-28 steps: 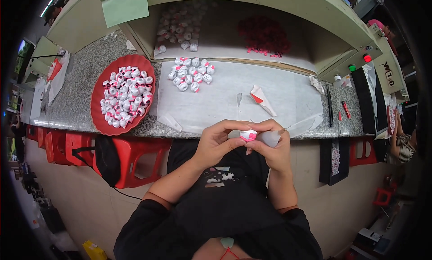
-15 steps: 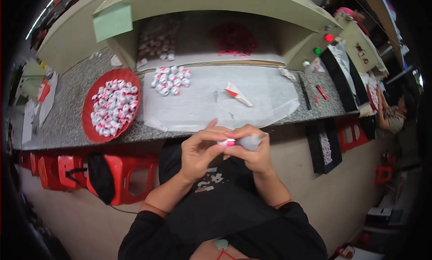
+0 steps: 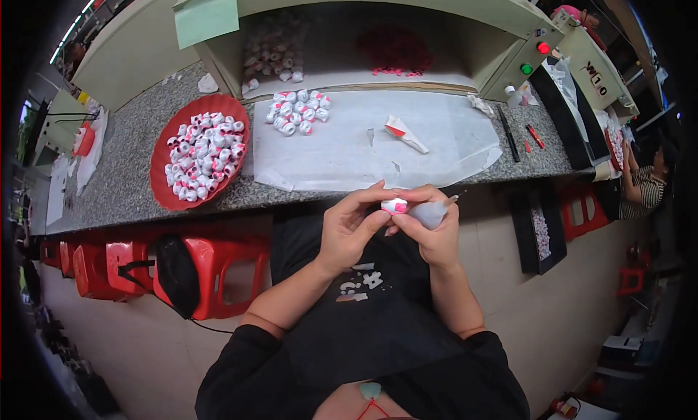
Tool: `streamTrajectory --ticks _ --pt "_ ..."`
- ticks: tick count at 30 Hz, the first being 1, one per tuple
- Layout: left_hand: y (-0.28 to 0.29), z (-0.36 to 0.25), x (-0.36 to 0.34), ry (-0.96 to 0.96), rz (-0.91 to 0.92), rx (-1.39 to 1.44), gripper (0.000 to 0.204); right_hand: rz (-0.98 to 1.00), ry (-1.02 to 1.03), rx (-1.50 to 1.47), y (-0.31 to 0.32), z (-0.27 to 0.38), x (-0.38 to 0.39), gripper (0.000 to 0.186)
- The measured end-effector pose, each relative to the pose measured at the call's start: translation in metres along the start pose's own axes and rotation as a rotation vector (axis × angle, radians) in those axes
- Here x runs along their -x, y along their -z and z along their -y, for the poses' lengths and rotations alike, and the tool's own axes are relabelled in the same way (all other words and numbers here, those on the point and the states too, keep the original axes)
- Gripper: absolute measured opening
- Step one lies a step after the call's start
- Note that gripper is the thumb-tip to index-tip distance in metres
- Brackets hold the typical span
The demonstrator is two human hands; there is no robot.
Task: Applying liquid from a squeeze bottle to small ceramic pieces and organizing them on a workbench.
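Between the fingertips of both hands is a small rounded white piece with pink patches, held just off the front edge of the bench. My left hand pinches its left side. My right hand grips the other side and also keeps a translucent squeeze bottle with a thin needle tip tucked in its palm. A red scalloped bowl full of similar white-and-pink pieces rests on the bench to the left. More such pieces stand grouped on the white sheet ahead of my hands.
On the sheet lies a folded white-and-red paper piece. Inside the hooded shelf are more white pieces and a pink heap. A black pen and red marker lie right. Red stools stand below left; a co-worker sits far right.
The bench scene has shifted right and slightly up in the picture with my head's movement. Both hands still hold the piece, which shows more of its white side, and the bottle's needle tip now shows.
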State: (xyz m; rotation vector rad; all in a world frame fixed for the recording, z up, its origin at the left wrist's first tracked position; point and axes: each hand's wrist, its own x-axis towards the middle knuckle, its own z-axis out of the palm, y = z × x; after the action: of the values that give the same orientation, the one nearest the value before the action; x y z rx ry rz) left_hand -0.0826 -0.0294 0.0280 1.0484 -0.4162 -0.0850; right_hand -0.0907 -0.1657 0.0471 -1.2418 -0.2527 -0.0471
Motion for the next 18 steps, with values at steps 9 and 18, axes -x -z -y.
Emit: streamTrajectory --ticks 9,18 --pt "0.008 -0.005 0.015 0.068 -0.046 0.156 0.025 -0.038 -0.039 -0.015 -0.015 -0.005 0.011 0.025" --pt "0.019 0.006 0.014 -0.165 0.152 -0.049 0.019 -0.012 0.017 0.010 -0.015 -0.009 0.023 0.022"
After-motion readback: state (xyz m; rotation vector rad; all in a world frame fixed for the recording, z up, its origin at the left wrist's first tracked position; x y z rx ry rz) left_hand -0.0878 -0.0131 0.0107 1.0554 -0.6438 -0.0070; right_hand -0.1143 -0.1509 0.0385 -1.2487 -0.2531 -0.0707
